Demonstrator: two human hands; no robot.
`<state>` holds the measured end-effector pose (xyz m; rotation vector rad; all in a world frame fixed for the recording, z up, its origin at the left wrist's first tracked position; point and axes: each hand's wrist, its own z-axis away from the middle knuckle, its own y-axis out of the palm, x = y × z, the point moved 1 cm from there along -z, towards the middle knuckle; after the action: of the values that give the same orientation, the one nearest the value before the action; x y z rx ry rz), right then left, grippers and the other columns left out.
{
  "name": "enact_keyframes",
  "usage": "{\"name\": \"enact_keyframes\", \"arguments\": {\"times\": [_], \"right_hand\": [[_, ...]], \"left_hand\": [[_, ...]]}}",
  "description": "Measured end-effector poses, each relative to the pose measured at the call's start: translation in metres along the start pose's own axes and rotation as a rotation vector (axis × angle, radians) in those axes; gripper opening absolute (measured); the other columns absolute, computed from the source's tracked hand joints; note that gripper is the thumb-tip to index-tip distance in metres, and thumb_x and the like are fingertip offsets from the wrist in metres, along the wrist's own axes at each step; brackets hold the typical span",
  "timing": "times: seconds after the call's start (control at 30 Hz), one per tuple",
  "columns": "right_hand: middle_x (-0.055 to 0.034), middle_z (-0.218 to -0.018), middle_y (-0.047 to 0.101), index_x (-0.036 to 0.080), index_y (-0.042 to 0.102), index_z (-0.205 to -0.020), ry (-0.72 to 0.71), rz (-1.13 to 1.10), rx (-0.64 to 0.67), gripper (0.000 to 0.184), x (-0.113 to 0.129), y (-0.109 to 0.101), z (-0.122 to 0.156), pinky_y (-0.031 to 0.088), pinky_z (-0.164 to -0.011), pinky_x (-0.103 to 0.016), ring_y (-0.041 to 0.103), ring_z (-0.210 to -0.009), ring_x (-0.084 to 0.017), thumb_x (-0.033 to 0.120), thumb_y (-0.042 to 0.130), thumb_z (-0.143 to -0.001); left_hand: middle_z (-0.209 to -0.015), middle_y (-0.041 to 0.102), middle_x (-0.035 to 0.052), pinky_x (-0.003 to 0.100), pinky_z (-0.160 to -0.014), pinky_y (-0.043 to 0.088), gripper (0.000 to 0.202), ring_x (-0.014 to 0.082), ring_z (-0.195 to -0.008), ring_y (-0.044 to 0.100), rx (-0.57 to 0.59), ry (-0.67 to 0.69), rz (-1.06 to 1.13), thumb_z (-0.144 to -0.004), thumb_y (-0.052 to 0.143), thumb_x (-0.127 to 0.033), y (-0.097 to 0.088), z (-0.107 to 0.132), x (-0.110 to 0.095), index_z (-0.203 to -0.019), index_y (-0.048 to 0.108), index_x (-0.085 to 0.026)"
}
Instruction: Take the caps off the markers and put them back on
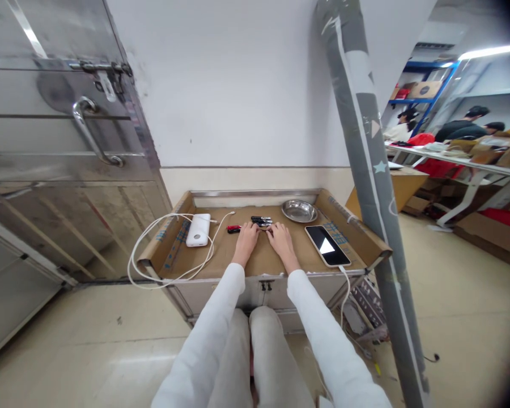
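Note:
My left hand (246, 242) and my right hand (281, 242) rest close together over the middle of the cardboard-lined cart top (221, 258). The fingers of both are bent, and their tips nearly meet at a thin, dark piece too small to name. Just beyond the fingertips lies a cluster of slim black pen-like sticks (261, 219), partly hidden by my hands. Slim red and black pieces (233, 229) lie against the left fingers. Behind my right hand sits a round steel dish (300, 211).
A white power bank (198, 230) with a looped white cable (136, 249) is at left. At right lies a phone (327, 246), cable attached. Raised cardboard sides (357, 232) edge the cart top. A tall grey wrapped roll (365, 130) leans beside it. Several people sit at far right.

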<state>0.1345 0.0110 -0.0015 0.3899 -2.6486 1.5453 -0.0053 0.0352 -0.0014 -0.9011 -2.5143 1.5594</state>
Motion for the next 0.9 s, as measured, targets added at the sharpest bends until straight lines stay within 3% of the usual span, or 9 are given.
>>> {"name": "enact_keyframes", "arguments": {"times": [0.47, 0.67, 0.9], "right_hand": [[-0.009, -0.098, 0.064, 0.018, 0.061, -0.097, 0.036, -0.017, 0.013, 0.021, 0.001, -0.003, 0.002, 0.034, -0.082, -0.031, 0.053, -0.093, -0.022, 0.024, 0.042, -0.094], [-0.0082, -0.1, 0.065, 0.017, 0.061, -0.098, -0.043, -0.111, 0.032, 0.022, 0.001, -0.001, 0.0, 0.035, -0.083, -0.03, 0.054, -0.093, -0.02, 0.022, 0.04, -0.095], [-0.0075, -0.102, 0.065, 0.02, 0.062, -0.1, -0.095, -0.056, 0.019, 0.023, 0.003, -0.006, 0.001, 0.035, -0.08, -0.03, 0.054, -0.093, -0.021, 0.023, 0.04, -0.095]], "left_hand": [[-0.093, 0.059, 0.0071, 0.037, -0.088, 0.042, 0.008, 0.0196, -0.092, 0.053, -0.035, -0.013, 0.105, -0.091, 0.046, -0.017, 0.003, 0.002, 0.003, -0.088, 0.053, -0.016], [-0.095, 0.06, 0.0067, 0.036, -0.089, 0.044, 0.008, 0.0195, -0.095, 0.055, 0.003, 0.034, 0.189, -0.09, 0.046, -0.016, 0.0, 0.001, 0.001, -0.089, 0.054, -0.017], [-0.106, 0.064, 0.008, 0.035, -0.092, 0.044, 0.019, 0.0184, -0.099, 0.06, 0.028, 0.021, 0.294, -0.092, 0.041, -0.019, -0.007, 0.002, -0.004, -0.108, 0.052, -0.017]]}}
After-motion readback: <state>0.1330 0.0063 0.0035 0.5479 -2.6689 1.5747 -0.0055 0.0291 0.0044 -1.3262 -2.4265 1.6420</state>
